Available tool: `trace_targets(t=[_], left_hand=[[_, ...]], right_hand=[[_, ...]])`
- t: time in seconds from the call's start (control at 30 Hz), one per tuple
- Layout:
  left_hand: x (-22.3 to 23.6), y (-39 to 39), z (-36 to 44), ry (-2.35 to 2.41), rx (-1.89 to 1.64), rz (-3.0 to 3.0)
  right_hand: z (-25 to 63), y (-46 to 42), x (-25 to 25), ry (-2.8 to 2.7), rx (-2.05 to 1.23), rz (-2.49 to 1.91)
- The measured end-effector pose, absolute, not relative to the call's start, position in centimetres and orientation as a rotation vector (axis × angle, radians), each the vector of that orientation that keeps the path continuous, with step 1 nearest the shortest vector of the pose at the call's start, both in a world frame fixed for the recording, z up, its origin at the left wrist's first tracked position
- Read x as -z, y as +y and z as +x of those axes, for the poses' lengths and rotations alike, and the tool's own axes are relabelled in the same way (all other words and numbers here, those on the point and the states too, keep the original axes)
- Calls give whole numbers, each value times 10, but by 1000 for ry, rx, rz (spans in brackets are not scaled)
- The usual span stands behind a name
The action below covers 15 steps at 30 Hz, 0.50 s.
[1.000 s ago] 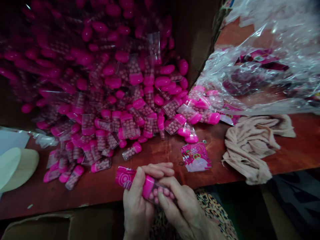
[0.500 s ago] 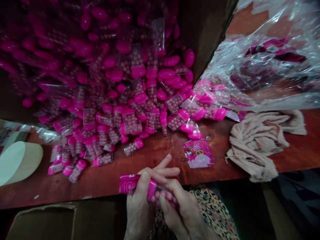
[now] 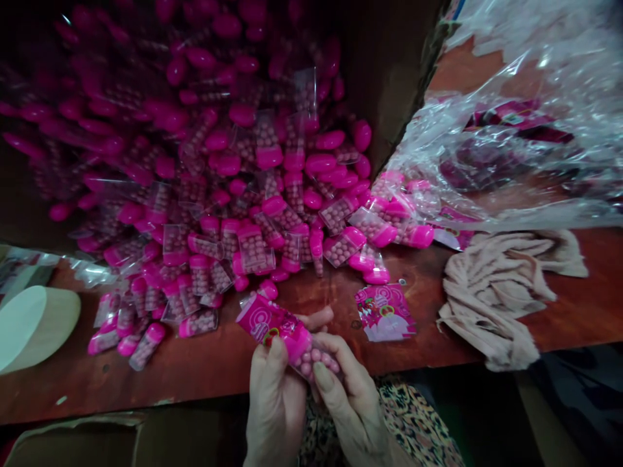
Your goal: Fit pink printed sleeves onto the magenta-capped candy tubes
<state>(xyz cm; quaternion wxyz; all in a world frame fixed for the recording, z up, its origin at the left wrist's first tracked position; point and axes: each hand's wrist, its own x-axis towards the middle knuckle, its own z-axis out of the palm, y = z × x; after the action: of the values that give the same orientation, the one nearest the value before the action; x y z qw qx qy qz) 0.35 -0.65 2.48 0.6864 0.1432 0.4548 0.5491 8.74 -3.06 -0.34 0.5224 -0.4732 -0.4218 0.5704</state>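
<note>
Here, left hand [image 3: 275, 408] and right hand [image 3: 348, 405] grip a pink-capped tube [image 3: 292, 340] of pink balls [image 3: 316, 364].

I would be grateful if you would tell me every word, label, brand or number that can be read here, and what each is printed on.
Pink printed label on the clear tube of pink balls between the left hand and right hand: large curved white lettering, too blurred to read.
Loose pink printed card: too small to read.
Printed packets inside the clear plastic bag: too blurred to read.
</note>
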Motion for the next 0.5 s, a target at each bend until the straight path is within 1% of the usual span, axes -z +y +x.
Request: trace_targets(t=[0.1,0.27,0.5], left_hand=[[-23,-5,4,1110,-1259,406],[-23,-2,1,1111,-1252,570],[-27,-2,5,1158,-1141,600]], right_hand=[[88,-30,4,-1148,-1250,-1186],[88,-38,5,-1351,-1134,-1250],[87,-49,-1,-1374,-1052,-1472]])
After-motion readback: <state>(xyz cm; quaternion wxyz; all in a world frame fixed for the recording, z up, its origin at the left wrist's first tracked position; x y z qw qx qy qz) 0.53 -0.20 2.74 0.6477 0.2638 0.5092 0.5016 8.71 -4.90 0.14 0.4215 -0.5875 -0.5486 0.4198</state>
